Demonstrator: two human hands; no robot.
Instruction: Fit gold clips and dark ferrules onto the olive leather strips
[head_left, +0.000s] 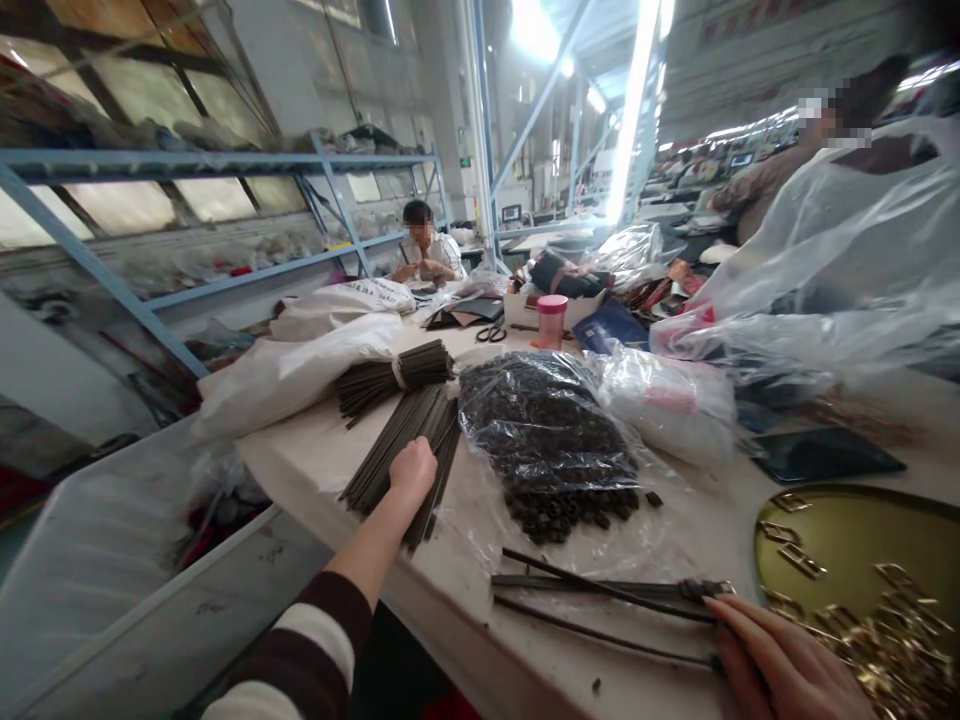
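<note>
My left hand (412,466) is closed in a fist over loose dark strips (381,460) at the table's left side; its fingertips are hidden, so what they hold cannot be made out. Just behind lies a tied bundle of similar strips (431,362). At the lower right my right hand (780,650) is closed on the ends of long dark straps (592,590). A small metal buckle (721,588) shows by its fingertips. Between the hands a clear plastic bag (547,420) spills small black loops (562,510) onto the table. Gold buckles (877,620) lie in a gold-coloured tray (900,520) beyond my right hand.
Behind the bag stand a pink-lidded jar (552,322) and black scissors (491,332). Plastic-wrapped packs (667,395) lie to the right, with a dark flat piece (829,452). One person (442,255) sits opposite; another (780,185) is at the right. Blue shelving (225,160) stands left.
</note>
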